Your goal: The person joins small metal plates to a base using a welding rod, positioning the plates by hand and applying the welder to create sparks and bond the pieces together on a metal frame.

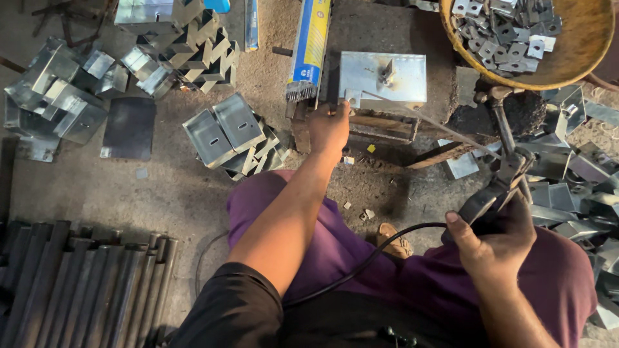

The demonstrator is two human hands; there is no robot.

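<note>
Galvanised steel lies all over the floor (161, 187): one box (383, 77) sits on a wooden block (380, 125) at the far middle, and the left hand (329, 125) presses on its near left corner, fingers curled over the edge. The right hand (496, 241) is clenched round an electrode holder (496, 187), whose one rod (412, 116) slants up to the box; one black cable (361, 264) trails across the purple lap. The bare left hand sits close to the rod tip, so I judge a burn or a cut from a sharp edge likely, and the cable could snag on the knee. I count two open boxes (222, 132) topping a stack near the left knee, one yellow bowl (580, 58) of small plates at the far right corner, and about a dozen dark pipes (84, 283) at the near left corner.
</note>
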